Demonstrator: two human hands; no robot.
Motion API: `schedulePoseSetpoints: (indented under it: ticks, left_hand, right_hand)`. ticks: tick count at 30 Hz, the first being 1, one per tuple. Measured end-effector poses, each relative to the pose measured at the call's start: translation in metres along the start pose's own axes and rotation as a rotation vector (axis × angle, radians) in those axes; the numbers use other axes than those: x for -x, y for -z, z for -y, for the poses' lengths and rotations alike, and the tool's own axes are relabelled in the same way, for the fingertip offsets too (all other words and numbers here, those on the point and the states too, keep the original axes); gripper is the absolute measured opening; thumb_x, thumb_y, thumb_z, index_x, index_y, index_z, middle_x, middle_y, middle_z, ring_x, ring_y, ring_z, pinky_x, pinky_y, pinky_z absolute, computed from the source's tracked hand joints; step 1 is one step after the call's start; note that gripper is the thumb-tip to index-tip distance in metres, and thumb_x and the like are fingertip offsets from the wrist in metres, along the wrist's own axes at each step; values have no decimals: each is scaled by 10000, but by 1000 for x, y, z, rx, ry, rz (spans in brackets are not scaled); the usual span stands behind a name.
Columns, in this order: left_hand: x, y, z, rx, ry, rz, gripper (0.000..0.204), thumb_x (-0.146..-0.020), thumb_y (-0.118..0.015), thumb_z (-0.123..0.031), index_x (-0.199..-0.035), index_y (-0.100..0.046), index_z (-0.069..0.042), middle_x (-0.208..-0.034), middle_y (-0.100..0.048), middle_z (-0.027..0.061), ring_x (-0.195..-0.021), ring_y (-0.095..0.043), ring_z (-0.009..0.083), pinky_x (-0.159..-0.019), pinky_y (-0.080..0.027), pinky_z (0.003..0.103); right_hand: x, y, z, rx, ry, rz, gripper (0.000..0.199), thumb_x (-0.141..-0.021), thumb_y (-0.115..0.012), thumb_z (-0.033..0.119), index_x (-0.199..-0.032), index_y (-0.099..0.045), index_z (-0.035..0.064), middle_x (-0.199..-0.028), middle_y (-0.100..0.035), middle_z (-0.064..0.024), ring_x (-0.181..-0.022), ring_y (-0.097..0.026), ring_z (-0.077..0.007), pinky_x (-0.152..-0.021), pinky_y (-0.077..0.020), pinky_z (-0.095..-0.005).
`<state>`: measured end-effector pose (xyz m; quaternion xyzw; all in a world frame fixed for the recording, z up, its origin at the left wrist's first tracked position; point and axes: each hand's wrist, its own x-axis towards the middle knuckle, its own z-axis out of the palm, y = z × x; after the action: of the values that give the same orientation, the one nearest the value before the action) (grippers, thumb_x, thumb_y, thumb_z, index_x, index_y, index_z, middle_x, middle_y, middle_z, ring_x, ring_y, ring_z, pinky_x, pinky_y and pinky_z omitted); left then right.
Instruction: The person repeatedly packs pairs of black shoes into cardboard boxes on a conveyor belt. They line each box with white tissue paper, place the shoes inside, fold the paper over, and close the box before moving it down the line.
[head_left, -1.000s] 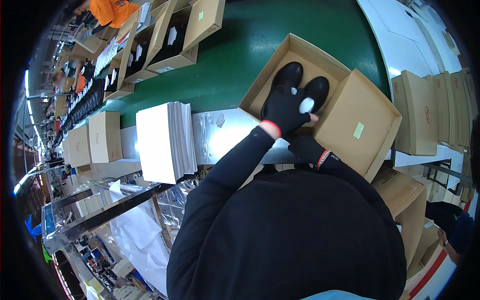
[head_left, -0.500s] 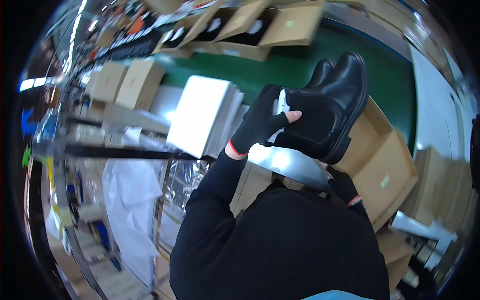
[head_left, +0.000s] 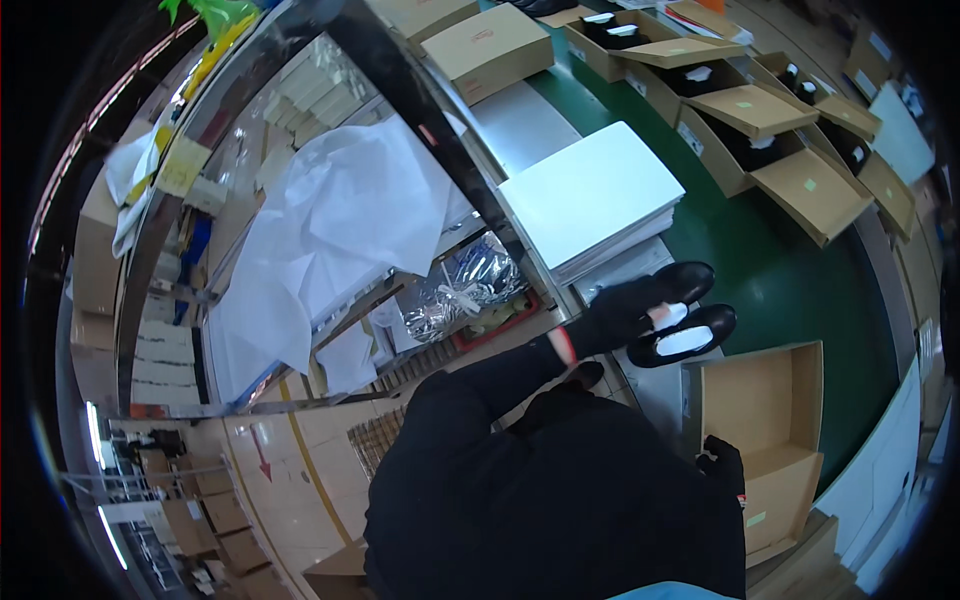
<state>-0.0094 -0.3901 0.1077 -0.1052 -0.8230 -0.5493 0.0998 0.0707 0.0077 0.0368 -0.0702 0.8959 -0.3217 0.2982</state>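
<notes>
My left hand (head_left: 618, 312), in a black glove with a red cuff, grips a pair of black ankle boots (head_left: 690, 318) with white paper stuffed inside. The boots stand on the metal edge beside the green conveyor belt (head_left: 790, 290). My right hand (head_left: 724, 462), also gloved black, rests on the near wall of an empty open cardboard shoebox (head_left: 768, 400). The box sits right of the boots, its lid flap hanging toward me.
A stack of white paper sheets (head_left: 592, 195) lies just beyond the boots. Several open shoeboxes with black shoes (head_left: 745, 125) line the belt's far side. Crumpled white tissue (head_left: 330, 230) and a silvery bag (head_left: 460, 292) sit on the rack to my left.
The boots were in the box, then lifted up in my left hand; now they are out of it and down on the metal edge. My view has swung left.
</notes>
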Motion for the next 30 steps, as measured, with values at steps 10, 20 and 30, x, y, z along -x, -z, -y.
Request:
schedulePoseSetpoints:
  ticks: [10,20,30]
  left_hand:
    - [44,245,47,-1025,147,-878,285,-757,-729,-275,-951,-618,-100,-871,-601,58,-764,-620,236,-664,-487,357]
    - [74,291,54,-518,348,-756,245,-825,-697,-280,-886,-718,-44,-706,-658,26,-621,-596,107,-588,-449,261]
    - [89,225,14,198,366,-576,249,-894,-650,-261,-820,-631,-24,-716,-559,-33,-662,-496,45,-595,-400,221]
  right_hand:
    - [-37,11,100,-160,104,-119,348,-813,-666,76,-1154,-633,10,-1077,-673,-139,-985,-649,-230,-794,-498,-338]
    - [-84,-7,216,-274,437,-28,231,-842,-670,79,-1064,-686,19,-849,-676,-50,-764,-608,-107,-676,-475,-267]
    - [-170,-96,428,-477,692,461,295,-853,-703,170,-1086,-634,2,-721,-625,12,-647,-553,-41,-577,-430,-206]
